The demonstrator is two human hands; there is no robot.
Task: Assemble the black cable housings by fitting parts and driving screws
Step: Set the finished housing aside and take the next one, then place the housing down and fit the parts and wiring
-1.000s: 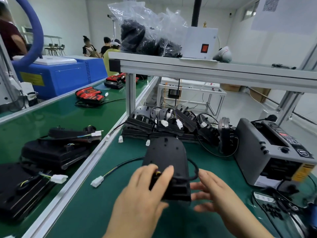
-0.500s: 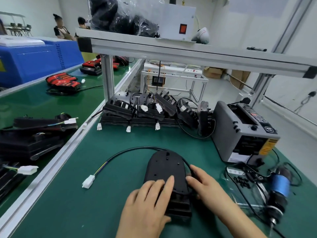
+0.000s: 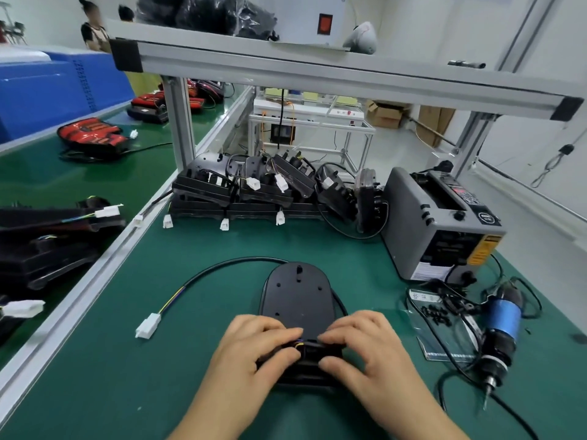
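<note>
1. The housing [image 3: 297, 293] lay flat on the green mat [image 3: 158, 392]. Its rounded end pointed away from the person, and its near end sat beneath both hands.
2. The left hand [image 3: 254, 347] grasped the near end from the left. Its fingers curled over the top face and its thumb was drawn in against the near edge.
3. The right hand [image 3: 365, 347] grasped the same end from the right, with fingers curled in the same way. The fingertips of the two hands nearly met at the middle, where a few coloured wires showed between them.
4. The far half of the housing extended beyond the fingertips of both hands. It was uncovered, and several small holes were visible in its face.
5. The cable [image 3: 222, 268] emerged just beyond the right fingers, passed round the rounded end and ran back on the left. It ended in a white connector [image 3: 148, 326] on the mat, left of the left hand and apart from it.
6. The screwdriver [image 3: 502, 328] lay on the mat well to the right of the right hand, with its bit pointing toward the person.
7. Small black screws [image 3: 435, 312] lay between the right hand and the screwdriver, slightly beyond the hand.
8. A grey dispenser [image 3: 438, 223] stood beyond the right hand and to its right.
9. A stack [image 3: 254, 192] of further black housings stood well beyond both hands.
</note>
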